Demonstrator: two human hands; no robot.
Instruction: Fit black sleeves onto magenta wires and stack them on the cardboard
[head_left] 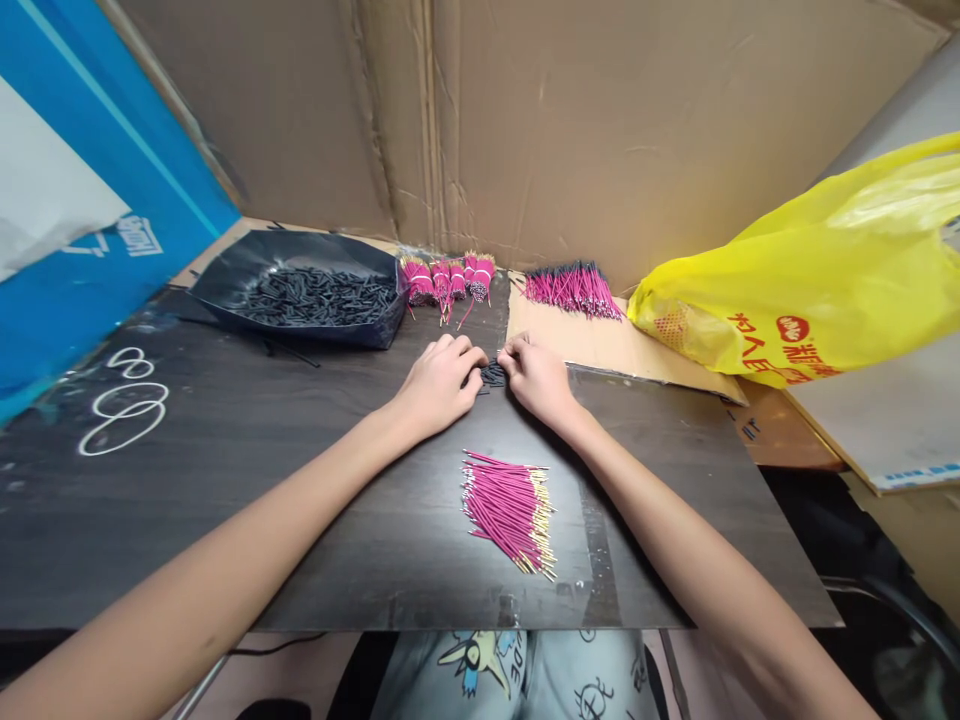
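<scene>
Both of my hands meet at a small pile of short black tubes on the dark table. My left hand lies at the pile's left side, its fingers curled and close together. On the other side, my right hand has thumb and fingers pinched at the pile's edge; whatever lies between the fingertips is too small to make out. Nearer to me, between my forearms, a loose bundle of magenta wires with bare metal ends lies flat on the table.
A dark open bag of black tubes stands back left, beside tied magenta wire bundles. Black-tipped wires lie on a cardboard sheet. A yellow plastic bag is at right, white rubber bands at left. Cardboard walls the back.
</scene>
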